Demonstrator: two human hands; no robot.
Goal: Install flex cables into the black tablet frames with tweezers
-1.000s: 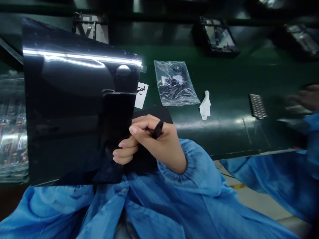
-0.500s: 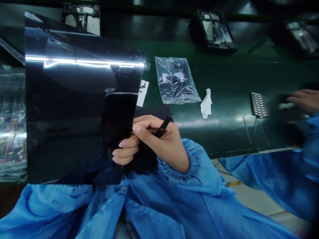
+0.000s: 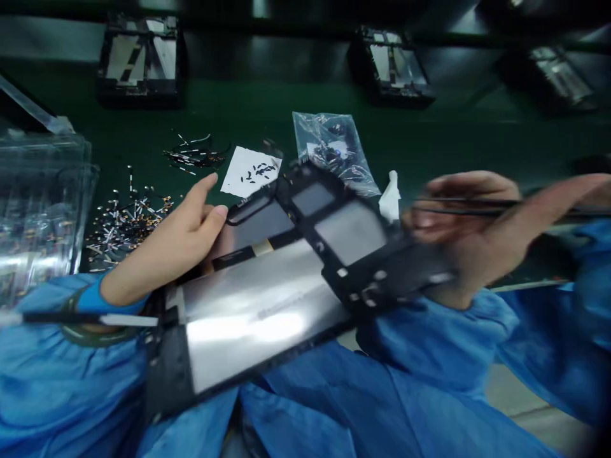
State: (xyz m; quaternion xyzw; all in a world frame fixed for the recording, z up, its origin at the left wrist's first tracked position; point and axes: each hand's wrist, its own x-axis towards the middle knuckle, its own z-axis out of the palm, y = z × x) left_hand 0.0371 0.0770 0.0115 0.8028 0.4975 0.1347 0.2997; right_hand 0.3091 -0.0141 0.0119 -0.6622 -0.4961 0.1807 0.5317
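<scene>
A flat black-framed device [image 3: 248, 299] with silver plates and a ribbon strip hangs tilted in front of my body, blurred toward its right end. My left hand [image 3: 176, 245] is at its upper left edge, index finger stretched out and thumb apart, overlapping the edge. At the other end my right hand [image 3: 472, 238], smeared by motion, holds the device's right end and thin dark tweezers [image 3: 458, 207]. The fingers behind the device are hidden. Just beyond it lies a white paper [image 3: 238, 172] with small black pieces.
Small connector parts [image 3: 126, 222] and dark cables [image 3: 195, 156] lie left. Clear trays [image 3: 38, 216] stand far left. A plastic bag [image 3: 334, 149] and white tissue [image 3: 390, 198] lie beyond the device. Black units [image 3: 138, 60] line the back. A co-worker's blue sleeve [image 3: 594, 273] is at right.
The device has turned from its glossy dark face to its silver-plated inside and swung right and lower. My left hand has come into view; my right hand has moved right.
</scene>
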